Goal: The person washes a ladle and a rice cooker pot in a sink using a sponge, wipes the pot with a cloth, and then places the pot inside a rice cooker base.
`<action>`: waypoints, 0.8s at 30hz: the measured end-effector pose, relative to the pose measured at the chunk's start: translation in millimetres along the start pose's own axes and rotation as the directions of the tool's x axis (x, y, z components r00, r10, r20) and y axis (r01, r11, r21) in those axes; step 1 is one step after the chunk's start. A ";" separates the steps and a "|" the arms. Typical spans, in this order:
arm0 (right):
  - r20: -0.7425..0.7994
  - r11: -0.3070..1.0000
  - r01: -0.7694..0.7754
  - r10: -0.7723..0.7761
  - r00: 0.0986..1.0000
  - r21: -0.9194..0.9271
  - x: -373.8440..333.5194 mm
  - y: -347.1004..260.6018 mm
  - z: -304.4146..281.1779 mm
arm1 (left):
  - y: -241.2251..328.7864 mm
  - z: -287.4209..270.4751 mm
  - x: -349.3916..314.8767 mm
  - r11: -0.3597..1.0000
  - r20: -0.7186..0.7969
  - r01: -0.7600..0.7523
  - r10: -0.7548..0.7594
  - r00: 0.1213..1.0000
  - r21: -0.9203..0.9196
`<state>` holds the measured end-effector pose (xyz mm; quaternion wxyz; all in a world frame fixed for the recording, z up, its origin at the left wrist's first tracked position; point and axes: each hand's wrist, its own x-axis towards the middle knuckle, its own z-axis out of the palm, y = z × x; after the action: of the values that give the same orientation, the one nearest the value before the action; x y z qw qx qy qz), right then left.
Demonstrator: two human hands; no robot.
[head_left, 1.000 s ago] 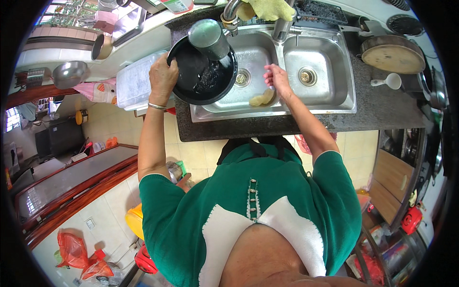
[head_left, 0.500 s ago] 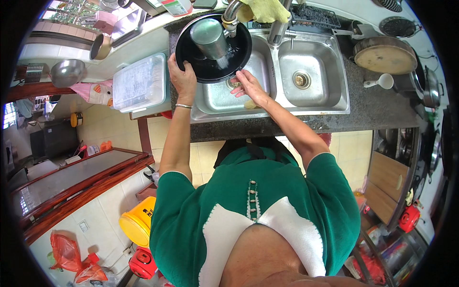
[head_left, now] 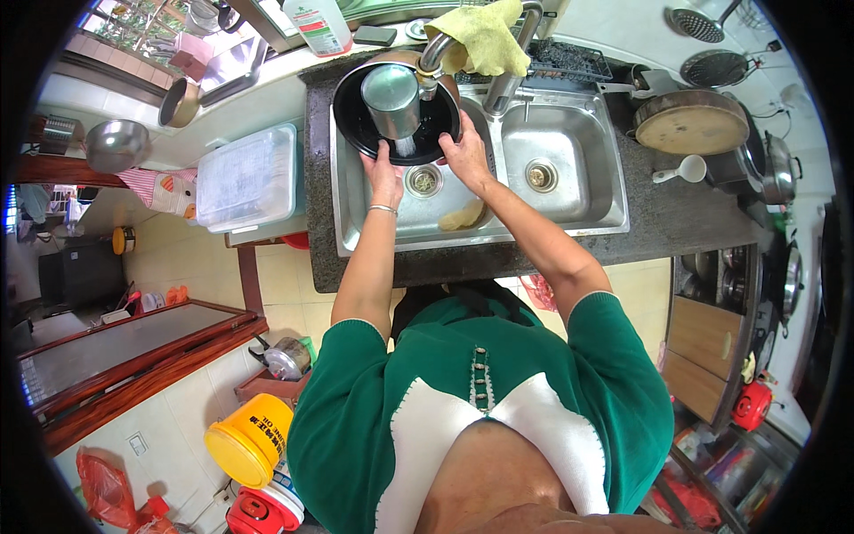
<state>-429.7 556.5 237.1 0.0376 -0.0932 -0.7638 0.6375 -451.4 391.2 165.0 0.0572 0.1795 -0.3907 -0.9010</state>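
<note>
Both hands hold a round black pot (head_left: 436, 133) over the left sink basin (head_left: 418, 206), under the tap (head_left: 435, 53). My left hand (head_left: 384, 176) is closed on its near left rim, the fingers partly hidden. My right hand (head_left: 467, 156) grips the near right side, thumb over the rim. A silver metal cylinder (head_left: 390, 100) beside the tap's end covers part of the pot's inside. A whitish stream of water (head_left: 405, 145) falls from below it into the pot. A yellow cloth (head_left: 485, 37) drapes over the tap.
A pale yellowish piece (head_left: 463, 215) lies in the left basin. The right basin (head_left: 569, 191) adjoins it. On the right counter are a round wooden board (head_left: 692, 123) and a white ladle (head_left: 683, 168). A lidded plastic box (head_left: 247, 176) stands left; a white bottle (head_left: 318, 25) stands behind.
My left hand has shifted from the pot's left side to its near rim. My right hand, open below the rim before, now grips the right side. The view has shifted slightly.
</note>
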 end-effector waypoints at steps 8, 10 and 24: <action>-0.027 0.944 -0.124 0.121 0.992 -0.306 2.7 13.7 -68.7 | -32.6 0.6 -32.7 0.850 -0.089 0.462 -0.455 0.886 0.255; 0.073 0.949 -0.142 0.169 0.983 -0.283 2.4 17.8 -68.1 | -27.0 -34.6 -22.9 0.780 -0.194 0.158 -0.048 0.980 0.605; 0.303 0.827 -0.519 0.562 0.770 -0.214 1.4 52.4 -50.5 | 14.7 72.7 18.1 0.729 0.473 0.531 -0.318 0.822 -0.432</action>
<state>-417.2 614.5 194.9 -0.2910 -0.1951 -0.7347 0.5810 -495.5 426.4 216.4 -0.1796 0.0699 -0.0683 -0.9789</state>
